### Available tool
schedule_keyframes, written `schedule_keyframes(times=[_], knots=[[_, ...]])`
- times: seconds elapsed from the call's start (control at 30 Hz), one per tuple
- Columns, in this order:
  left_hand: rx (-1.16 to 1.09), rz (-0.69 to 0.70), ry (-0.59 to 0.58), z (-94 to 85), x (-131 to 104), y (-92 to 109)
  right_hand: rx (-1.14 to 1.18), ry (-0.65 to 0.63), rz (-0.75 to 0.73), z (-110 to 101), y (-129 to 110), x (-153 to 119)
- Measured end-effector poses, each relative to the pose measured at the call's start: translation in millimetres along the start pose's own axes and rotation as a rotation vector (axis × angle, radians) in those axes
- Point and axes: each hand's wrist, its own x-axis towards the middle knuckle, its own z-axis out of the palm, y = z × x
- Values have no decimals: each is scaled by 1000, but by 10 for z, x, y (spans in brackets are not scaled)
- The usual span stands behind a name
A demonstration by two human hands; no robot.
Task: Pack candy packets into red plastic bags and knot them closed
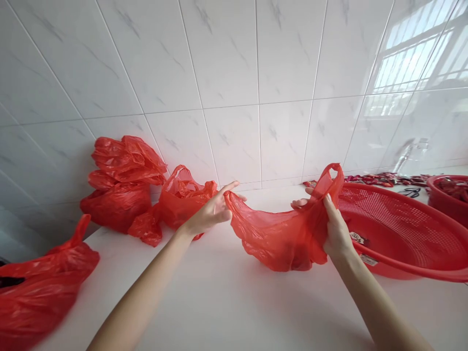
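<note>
A red bag is stretched lengthwise between the left hand, loosely spread against one end, and the right hand, nearer its bulk, by which the other end is gripped.

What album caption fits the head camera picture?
Left hand and right hand at either end of a red bag, beside a red basket.

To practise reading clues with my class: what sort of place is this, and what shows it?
Possibly a kitchen or utility room, though the view can't confirm it: there's a tiled wall, a white worktop and a red basket.
</note>
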Motion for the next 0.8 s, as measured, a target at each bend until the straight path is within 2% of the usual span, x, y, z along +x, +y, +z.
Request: schedule_keyframes(times=[0.07,0.17,0.37,0.43,0.6,0.8], knots=[[-66,-28,8,68,-84,-58,-5,2,3,20,3,-1],[-41,-35,79,160,-127,-45,29,-10,21,49,7,-10],[23,103,345,216,41,153,97,-56,17,67,-10,-8],[-6,144,370,219,115,195,78,-89,6,75,-2,2],[43,213,260,309,230,273,-63,-149,67,167,95,15],[162,380,45,497,304,398,-243,-227,133,304,132,-8]])
